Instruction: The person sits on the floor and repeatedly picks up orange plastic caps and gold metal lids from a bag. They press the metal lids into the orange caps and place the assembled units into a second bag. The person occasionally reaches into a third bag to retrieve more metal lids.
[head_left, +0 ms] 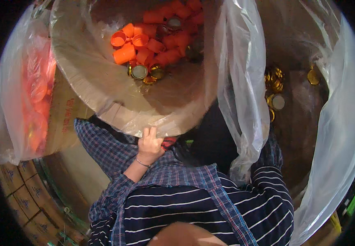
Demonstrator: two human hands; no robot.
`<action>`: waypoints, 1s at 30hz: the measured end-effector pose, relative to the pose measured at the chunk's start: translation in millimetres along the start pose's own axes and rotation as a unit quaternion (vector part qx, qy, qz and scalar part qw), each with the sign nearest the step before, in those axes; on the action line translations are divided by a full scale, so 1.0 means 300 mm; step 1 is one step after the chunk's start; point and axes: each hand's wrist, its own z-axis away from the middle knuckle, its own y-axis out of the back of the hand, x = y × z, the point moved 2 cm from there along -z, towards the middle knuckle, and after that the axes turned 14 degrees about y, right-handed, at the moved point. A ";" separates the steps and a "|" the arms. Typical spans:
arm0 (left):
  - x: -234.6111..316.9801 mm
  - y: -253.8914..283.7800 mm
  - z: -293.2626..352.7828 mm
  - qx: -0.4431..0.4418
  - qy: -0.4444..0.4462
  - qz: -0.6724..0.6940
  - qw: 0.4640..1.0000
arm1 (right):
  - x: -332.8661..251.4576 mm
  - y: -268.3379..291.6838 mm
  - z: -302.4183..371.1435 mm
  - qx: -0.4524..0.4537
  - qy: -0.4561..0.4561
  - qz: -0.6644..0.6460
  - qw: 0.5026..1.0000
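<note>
Looking down from the head camera, we see the left hand [149, 146] at the near edge of a big tan box [149, 104], lined with clear plastic. Its fingers are bent and touch that edge, but I cannot tell if they are grasping it. A thin bracelet [143, 164] is on the wrist. The right arm goes down behind a hanging clear sheet [243, 78], so the right hand is hidden, and I cannot tell if it is holding something. Inside the middle box, at the far end, is a pile of orange cups [125, 54]. Some round gold lids [139, 71] lie at the near side of the pile. On the right is another space with a clear bag [343, 127] along its side. A bunch of gold caps [274, 79] sits in there, and one lies apart, nearer the bag. On the left, another clear bag [7, 106] has orange things [38, 92] in it, next to a brown box side [64, 117]. The person wears a checked cover [173, 174] over a dark striped top [167, 207].
</note>
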 end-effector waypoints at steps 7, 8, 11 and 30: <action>-0.005 -0.009 -0.003 0.028 -0.005 0.018 0.999 | 0.002 -0.023 0.174 -0.008 -0.001 -0.206 0.978; -0.005 -0.009 -0.004 0.027 -0.006 0.024 0.999 | 0.006 -0.025 0.196 -0.011 0.001 -0.243 0.970; 0.002 -0.001 -0.004 0.073 -0.022 0.042 0.996 | 0.014 -0.038 0.245 -0.030 0.016 -0.382 0.924; 0.019 0.017 -0.010 0.058 -0.017 0.027 0.998 | -0.312 -0.096 0.407 -0.056 0.001 -0.531 0.846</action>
